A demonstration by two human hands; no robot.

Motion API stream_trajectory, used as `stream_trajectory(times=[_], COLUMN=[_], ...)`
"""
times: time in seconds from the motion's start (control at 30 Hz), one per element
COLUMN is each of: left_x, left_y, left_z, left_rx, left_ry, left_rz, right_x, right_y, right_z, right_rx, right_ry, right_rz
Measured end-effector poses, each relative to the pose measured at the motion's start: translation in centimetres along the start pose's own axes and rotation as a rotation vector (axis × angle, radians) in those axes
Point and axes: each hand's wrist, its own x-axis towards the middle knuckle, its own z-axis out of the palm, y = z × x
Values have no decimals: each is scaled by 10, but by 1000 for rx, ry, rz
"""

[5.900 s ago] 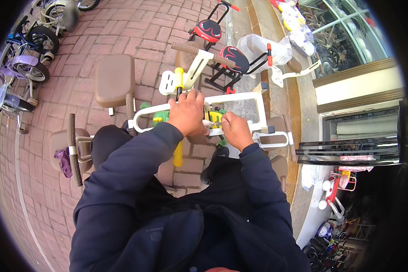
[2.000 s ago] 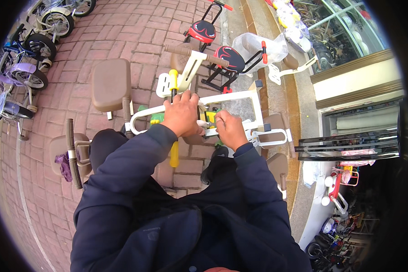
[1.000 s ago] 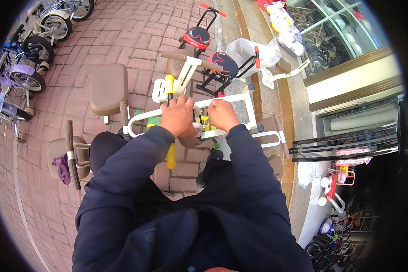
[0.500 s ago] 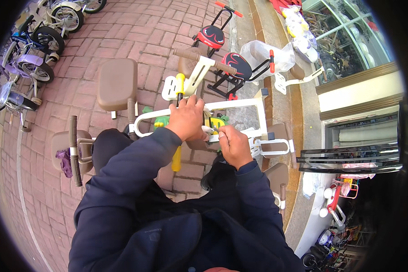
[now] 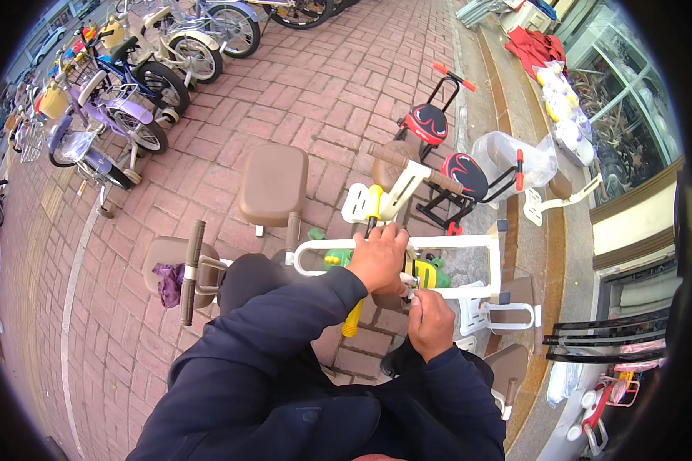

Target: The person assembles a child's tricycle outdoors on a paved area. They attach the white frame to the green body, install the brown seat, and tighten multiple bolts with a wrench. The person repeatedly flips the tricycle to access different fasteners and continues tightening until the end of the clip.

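A white tubular metal frame [image 5: 473, 243] lies across in front of me, rounded at its left end and squared at its right. Over its middle my left hand [image 5: 380, 260] is closed, thumb toward the right hand. A bar with yellow grips [image 5: 352, 319] crosses beneath that hand; its black shaft shows just above the fingers. My right hand [image 5: 431, 323] is closed in a pinch close by, at the frame's near rail. Something small and silvery shows at its fingertips, too small to name. A yellow and green part [image 5: 429, 273] sits behind the rail.
Brown padded seats [image 5: 274, 184] stand around me, one with a purple cloth [image 5: 169, 284]. Two black-and-red child seats [image 5: 464, 177] are ahead, beside a clear plastic bag [image 5: 507, 157] and stone steps [image 5: 542, 253]. Small bicycles [image 5: 123, 115] line the far left.
The view has shifted, so the whole scene sits lower and further right. Both hands remain at the frame; the right hand has turned slightly, its knuckles now lower relative to the rail.
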Motion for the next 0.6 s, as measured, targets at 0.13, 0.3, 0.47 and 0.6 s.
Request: stream_trajectory(times=[0.13,0.3,0.47,0.6], left_x=[-1,-2,0,0], left_y=[0,-1,-2,-3], left_z=[-2,2,4,5], left_rx=[-4,-9,-13,-12], left_ry=[-20,17,26,31], left_rz=[-6,12,4,1], right_x=[5,17,28,19], right_y=[4,4,0,-8], right_z=[-2,-5,-2,2], right_rx=[23,81,30,-47], right_ry=[-18,10,24,-20], right_rz=[26,115,79,3])
